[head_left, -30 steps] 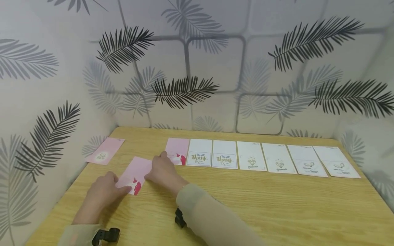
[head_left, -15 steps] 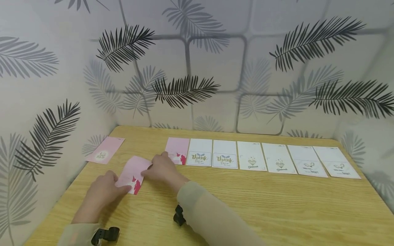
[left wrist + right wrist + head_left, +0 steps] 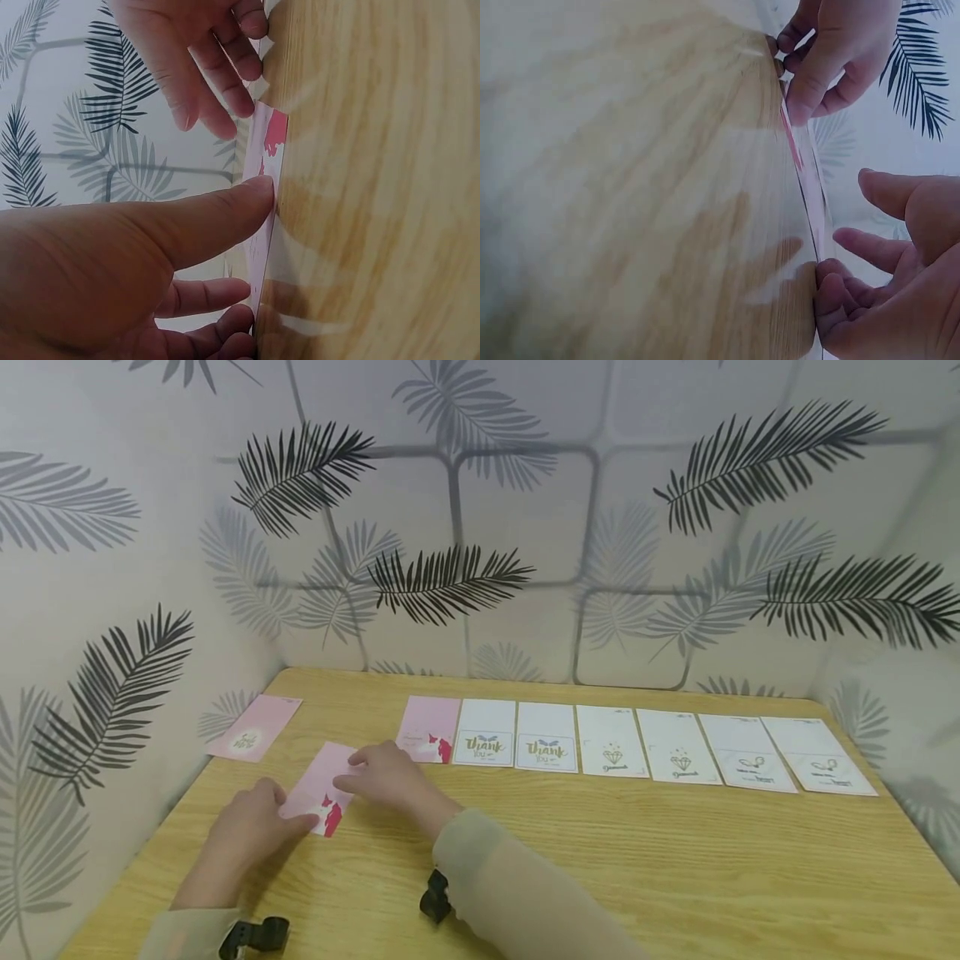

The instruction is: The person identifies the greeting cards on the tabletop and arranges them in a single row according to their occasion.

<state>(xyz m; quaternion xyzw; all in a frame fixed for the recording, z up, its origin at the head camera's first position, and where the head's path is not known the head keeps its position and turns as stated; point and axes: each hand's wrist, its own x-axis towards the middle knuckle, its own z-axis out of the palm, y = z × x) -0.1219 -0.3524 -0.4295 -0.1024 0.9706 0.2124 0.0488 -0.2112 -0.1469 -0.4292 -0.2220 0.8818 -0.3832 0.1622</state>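
A pink card (image 3: pixel 322 785) with a red figure and butterfly lies flat on the table between my two hands. My left hand (image 3: pixel 251 831) holds its lower left part: in the left wrist view the thumb (image 3: pixel 251 201) presses on the card and the fingers touch its left edge. My right hand (image 3: pixel 393 777) is over the card's upper right side. In the right wrist view its thumb (image 3: pixel 889 191) stands raised off the card, while the lower fingers (image 3: pixel 840 300) rest at the edge, on the table.
At the back, a row holds a matching pink card (image 3: pixel 429 727), white "Thank You" cards (image 3: pixel 484 732), diamond cards (image 3: pixel 612 741) and further white cards (image 3: pixel 748 753). Another pink card (image 3: pixel 255 727) lies far left. Leaf-patterned wall (image 3: pixel 525 527) borders the wooden table (image 3: pixel 637 860).
My right hand has shifted left over the card, and its thumb has lifted. The card's upper part bowed up half a second ago and lies flat now. My left hand has stayed put.
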